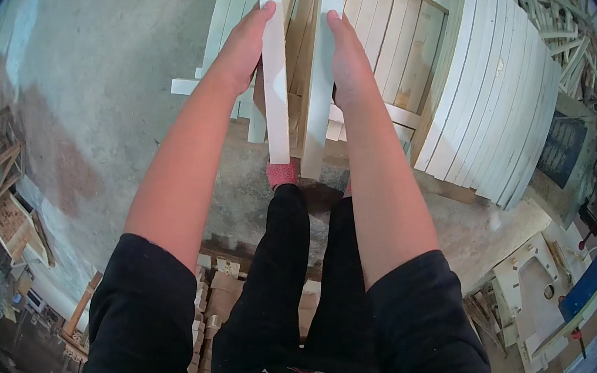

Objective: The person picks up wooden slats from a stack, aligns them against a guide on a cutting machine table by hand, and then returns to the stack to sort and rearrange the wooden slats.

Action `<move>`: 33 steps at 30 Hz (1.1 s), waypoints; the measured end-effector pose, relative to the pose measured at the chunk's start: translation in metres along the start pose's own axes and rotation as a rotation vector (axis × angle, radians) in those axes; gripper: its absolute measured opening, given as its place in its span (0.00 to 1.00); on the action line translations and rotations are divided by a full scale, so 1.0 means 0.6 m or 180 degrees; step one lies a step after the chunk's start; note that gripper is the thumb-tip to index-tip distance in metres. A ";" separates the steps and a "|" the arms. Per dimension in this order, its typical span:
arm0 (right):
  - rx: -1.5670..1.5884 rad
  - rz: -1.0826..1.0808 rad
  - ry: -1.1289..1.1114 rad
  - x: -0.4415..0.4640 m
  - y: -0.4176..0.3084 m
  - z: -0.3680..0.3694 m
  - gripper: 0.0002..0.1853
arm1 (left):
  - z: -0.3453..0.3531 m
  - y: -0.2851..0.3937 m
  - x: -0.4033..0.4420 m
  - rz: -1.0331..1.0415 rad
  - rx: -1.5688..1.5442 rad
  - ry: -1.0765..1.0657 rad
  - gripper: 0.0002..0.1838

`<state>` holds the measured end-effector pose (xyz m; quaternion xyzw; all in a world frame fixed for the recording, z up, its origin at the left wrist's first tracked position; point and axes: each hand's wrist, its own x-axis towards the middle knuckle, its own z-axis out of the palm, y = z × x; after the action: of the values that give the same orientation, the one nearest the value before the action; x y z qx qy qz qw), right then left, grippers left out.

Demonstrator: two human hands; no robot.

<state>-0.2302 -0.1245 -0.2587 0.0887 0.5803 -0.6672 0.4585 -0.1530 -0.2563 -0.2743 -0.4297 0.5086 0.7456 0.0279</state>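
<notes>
Two long pale wooden strips run away from me, side by side with a gap between them. My left hand [247, 42] grips the left strip [275, 83], its thumb on the top face and its fingers hidden beneath. The right strip [318, 107] is held the same way by my right hand [348, 58], with the thumb on top. The left strip slants, its near end above a red shoe [282, 174]. Below both strips lie rows of light boards [388, 30].
A stack of whitish slats [494, 84] stands to the right, with a heap of thin offcuts [570, 41] behind it. Wooden frames [6, 173] lie far left. A machine with a blue edge [588, 285] is at the right. Wooden blocks [221, 296] lie near my legs.
</notes>
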 end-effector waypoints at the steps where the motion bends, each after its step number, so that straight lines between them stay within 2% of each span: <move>1: -0.0017 0.0081 0.0029 0.001 0.000 0.000 0.34 | 0.003 0.003 0.001 0.0045 -0.0019 -0.0034 0.32; 5: 0.0365 0.0183 -0.0362 0.010 0.012 -0.006 0.34 | 0.007 0.009 -0.001 0.0002 0.0074 -0.0040 0.31; 7: 0.0414 -0.0021 -0.0624 0.016 0.021 0.003 0.38 | 0.016 0.007 -0.006 -0.0051 -0.0240 -0.0234 0.31; 8: 0.0424 -0.0021 -0.0619 0.020 0.028 0.013 0.38 | 0.022 0.006 -0.009 -0.0056 -0.0231 -0.0236 0.31; 10: 0.0030 -0.0571 -0.0253 0.018 0.034 0.040 0.42 | 0.031 0.005 -0.015 -0.0098 -0.0564 -0.0344 0.30; 15: 0.0236 -0.0437 -0.0253 0.014 0.042 0.044 0.43 | 0.024 -0.005 -0.011 -0.0118 -0.0632 -0.0488 0.29; 17: 0.0241 -0.0434 -0.0121 0.018 0.044 0.044 0.39 | 0.024 -0.009 -0.006 -0.0068 -0.0741 -0.0582 0.29; 20: 0.0139 -0.0383 -0.0053 0.014 0.038 0.046 0.40 | 0.023 -0.016 0.002 0.0140 -0.0556 -0.0443 0.29; 24: 0.0351 -0.0293 -0.0126 0.007 0.035 0.047 0.41 | 0.019 -0.016 0.001 -0.0013 -0.0529 -0.0525 0.29; 27: 0.0122 -0.0294 -0.0067 0.008 0.032 0.042 0.42 | 0.018 -0.012 0.001 -0.0071 -0.0718 -0.0618 0.29; 29: 0.0179 -0.0269 -0.0149 0.030 0.036 0.025 0.39 | -0.002 -0.007 0.011 -0.0224 -0.0268 -0.1121 0.36; 30: 0.0174 -0.0282 -0.0119 0.025 0.026 0.006 0.39 | -0.011 -0.003 0.018 -0.0227 -0.0270 -0.1154 0.36; 32: -0.0747 -0.1006 0.0168 0.001 -0.016 -0.057 0.41 | -0.039 0.010 0.029 0.0736 0.0563 -0.0329 0.34; 33: -0.1012 -0.1137 0.0486 -0.009 -0.046 -0.097 0.37 | -0.056 0.024 0.023 0.1228 0.0824 -0.0288 0.32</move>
<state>-0.2710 -0.0746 -0.2545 -0.0383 0.7173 -0.6294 0.2963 -0.1482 -0.2948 -0.2765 -0.2836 0.6709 0.6841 -0.0374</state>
